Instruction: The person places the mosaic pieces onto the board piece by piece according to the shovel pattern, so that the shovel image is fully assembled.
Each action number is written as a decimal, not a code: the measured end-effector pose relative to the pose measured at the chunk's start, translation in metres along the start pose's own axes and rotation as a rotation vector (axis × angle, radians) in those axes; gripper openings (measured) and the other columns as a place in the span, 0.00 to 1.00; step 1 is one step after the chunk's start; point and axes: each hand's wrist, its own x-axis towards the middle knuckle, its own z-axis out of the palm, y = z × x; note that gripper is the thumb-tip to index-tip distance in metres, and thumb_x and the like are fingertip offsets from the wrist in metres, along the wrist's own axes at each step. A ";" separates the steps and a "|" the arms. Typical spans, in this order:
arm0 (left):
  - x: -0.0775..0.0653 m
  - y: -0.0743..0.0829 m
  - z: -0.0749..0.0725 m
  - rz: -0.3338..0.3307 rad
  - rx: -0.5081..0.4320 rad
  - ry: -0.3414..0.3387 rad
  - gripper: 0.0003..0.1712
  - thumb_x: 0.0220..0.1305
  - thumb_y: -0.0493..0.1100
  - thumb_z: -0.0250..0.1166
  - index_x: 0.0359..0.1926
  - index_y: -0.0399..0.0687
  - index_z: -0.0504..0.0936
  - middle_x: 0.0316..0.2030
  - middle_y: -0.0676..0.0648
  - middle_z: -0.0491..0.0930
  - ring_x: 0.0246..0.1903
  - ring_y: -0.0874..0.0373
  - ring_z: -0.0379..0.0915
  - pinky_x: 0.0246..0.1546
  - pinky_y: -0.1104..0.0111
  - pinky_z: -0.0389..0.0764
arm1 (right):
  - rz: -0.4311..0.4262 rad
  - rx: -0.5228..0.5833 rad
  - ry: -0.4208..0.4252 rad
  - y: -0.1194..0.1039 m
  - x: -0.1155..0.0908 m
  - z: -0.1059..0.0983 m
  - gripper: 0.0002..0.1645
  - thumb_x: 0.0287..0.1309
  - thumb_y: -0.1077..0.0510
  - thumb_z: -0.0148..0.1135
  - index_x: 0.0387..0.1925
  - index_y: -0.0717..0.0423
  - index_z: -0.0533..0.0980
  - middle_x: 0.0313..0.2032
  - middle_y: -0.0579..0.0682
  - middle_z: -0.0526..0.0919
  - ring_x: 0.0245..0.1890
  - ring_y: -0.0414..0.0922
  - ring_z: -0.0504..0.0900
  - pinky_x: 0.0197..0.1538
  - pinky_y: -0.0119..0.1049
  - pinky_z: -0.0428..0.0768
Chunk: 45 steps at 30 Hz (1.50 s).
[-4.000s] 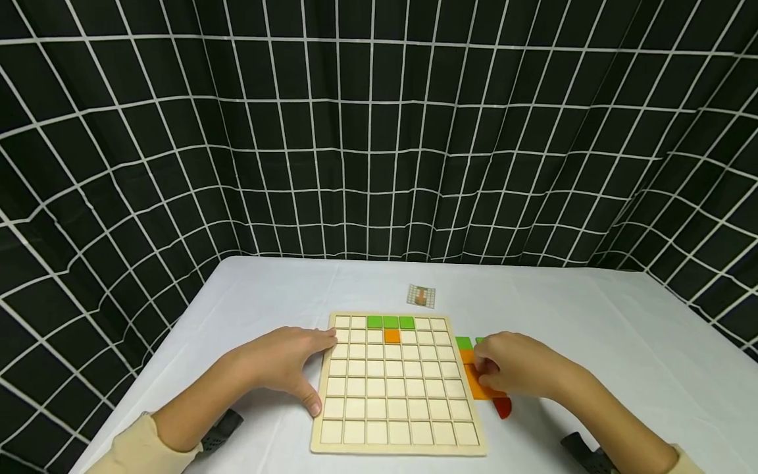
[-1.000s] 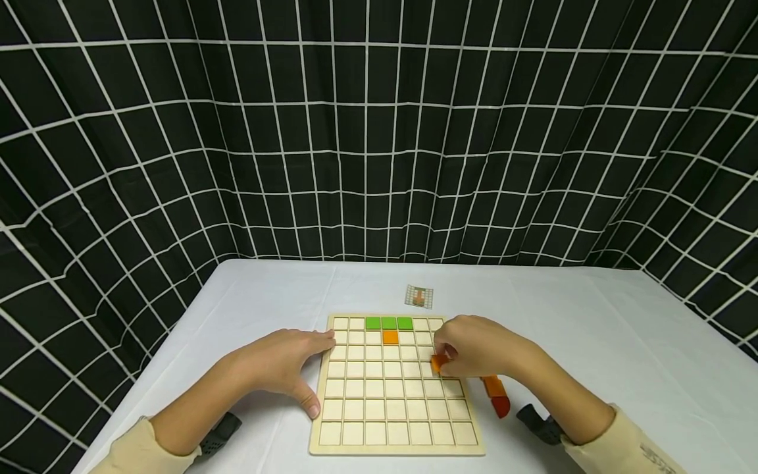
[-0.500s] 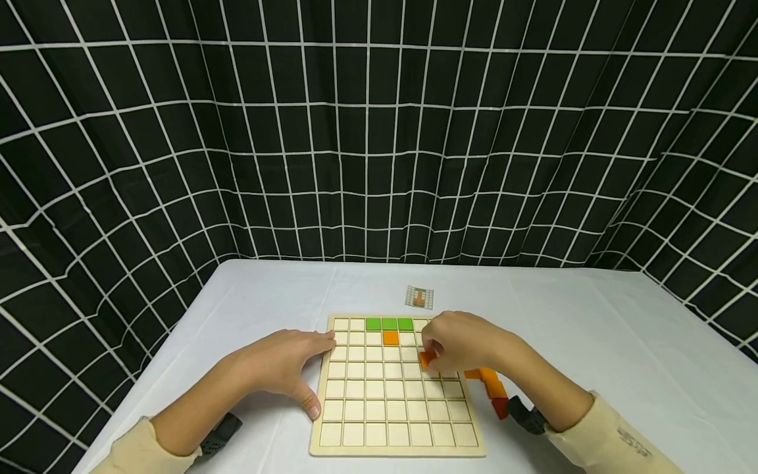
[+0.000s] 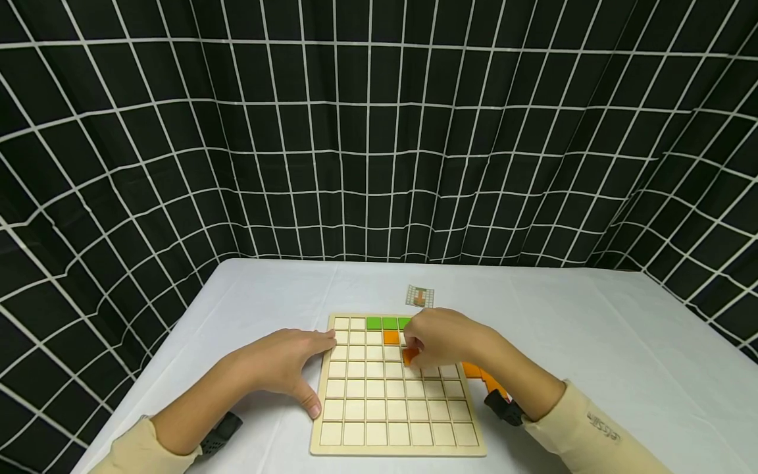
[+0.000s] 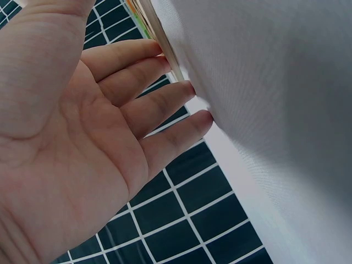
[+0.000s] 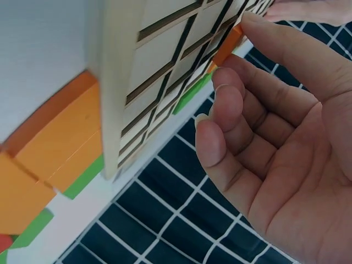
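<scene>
A wooden grid board (image 4: 398, 448) lies on the table. In its far row sit several green square tiles (image 4: 389, 323), with one orange square tile (image 4: 391, 337) in the row below. My right hand (image 4: 447, 339) is over the board's upper right part, pinching another orange tile (image 4: 410, 356) between thumb and index finger. The right wrist view shows that pinched orange tile (image 6: 229, 46) tilted close to the board. My left hand (image 4: 281, 362) rests at the board's left edge with spread, fairly straight fingers; its fingertips (image 5: 204, 118) touch the board's side and the tablecloth.
A small pattern card (image 4: 420, 296) lies beyond the board. Right of the board are loose orange pieces (image 4: 472, 370), partly hidden by my right arm; the right wrist view also shows green pieces (image 6: 34, 230) and a red piece (image 6: 5, 242). A black gridded curtain (image 4: 379, 131) surrounds the white table (image 4: 296, 289).
My right hand picked up an orange tile from the pieces on the right and carried it left over the board toward the middle column. My left hand stayed at the board's edge.
</scene>
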 end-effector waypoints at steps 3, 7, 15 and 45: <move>0.000 0.000 0.000 0.001 -0.001 0.000 0.66 0.30 0.71 0.79 0.68 0.38 0.72 0.70 0.41 0.68 0.66 0.43 0.66 0.66 0.50 0.67 | -0.019 -0.001 0.006 -0.002 0.004 -0.001 0.11 0.49 0.59 0.76 0.24 0.50 0.79 0.20 0.37 0.72 0.22 0.37 0.68 0.27 0.31 0.69; -0.001 0.000 -0.001 0.002 -0.006 0.001 0.66 0.30 0.70 0.79 0.68 0.38 0.72 0.69 0.41 0.68 0.66 0.43 0.67 0.66 0.50 0.67 | -0.035 0.002 0.020 -0.005 0.009 -0.001 0.11 0.48 0.63 0.74 0.23 0.51 0.77 0.19 0.38 0.71 0.21 0.36 0.67 0.26 0.30 0.66; -0.001 0.000 -0.001 0.005 -0.003 0.002 0.66 0.30 0.71 0.78 0.68 0.38 0.72 0.69 0.41 0.69 0.66 0.43 0.67 0.66 0.50 0.67 | -0.039 -0.003 0.031 -0.009 0.018 0.001 0.12 0.49 0.59 0.76 0.23 0.49 0.77 0.20 0.37 0.72 0.21 0.36 0.68 0.25 0.29 0.67; -0.001 0.001 -0.002 0.006 -0.005 0.001 0.65 0.31 0.70 0.79 0.68 0.37 0.72 0.69 0.41 0.69 0.66 0.43 0.67 0.65 0.50 0.68 | -0.041 -0.009 0.044 -0.008 0.025 0.005 0.18 0.50 0.60 0.75 0.20 0.50 0.71 0.17 0.38 0.64 0.20 0.36 0.61 0.27 0.31 0.60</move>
